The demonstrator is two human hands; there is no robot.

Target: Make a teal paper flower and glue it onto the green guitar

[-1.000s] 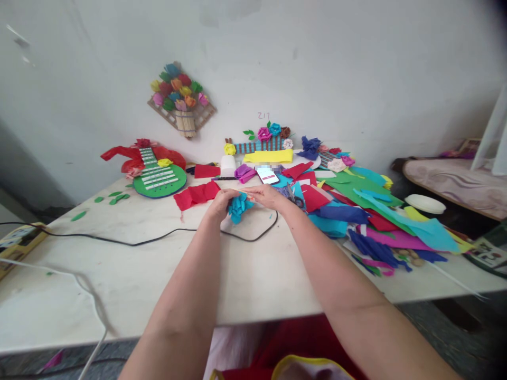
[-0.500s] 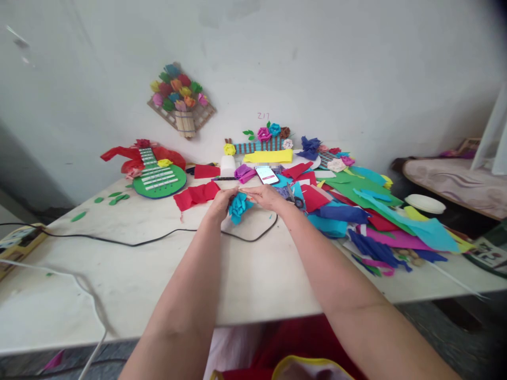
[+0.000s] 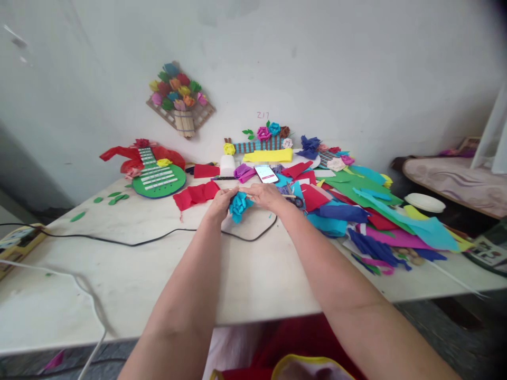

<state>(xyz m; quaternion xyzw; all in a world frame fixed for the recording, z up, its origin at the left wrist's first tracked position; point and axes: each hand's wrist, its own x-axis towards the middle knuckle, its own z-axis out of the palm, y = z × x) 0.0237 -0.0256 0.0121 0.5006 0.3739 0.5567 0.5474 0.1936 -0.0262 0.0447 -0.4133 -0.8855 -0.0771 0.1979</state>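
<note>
Both my hands meet above the middle of the white table (image 3: 158, 269). My left hand (image 3: 220, 202) is closed on a crumpled blue paper flower (image 3: 239, 206). My right hand (image 3: 268, 196) pinches the flower's other side, and a thin wooden stick (image 3: 288, 196) pokes out to the right past its fingers. A piece of red paper (image 3: 195, 195) lies just left of my left hand. A black cable (image 3: 130, 243) loops under the flower.
A heap of coloured paper sheets (image 3: 368, 211) covers the table's right half, with a phone (image 3: 266, 173) behind my hands. A green and red paper guitar (image 3: 156, 177) lies at the back left. A paper flower basket (image 3: 180, 100) hangs on the wall. A white plate (image 3: 424, 203) sits far right.
My hands have shifted slightly up and away with the blue flower, and the stick now shows to the right of my right hand. Nothing else has moved.
</note>
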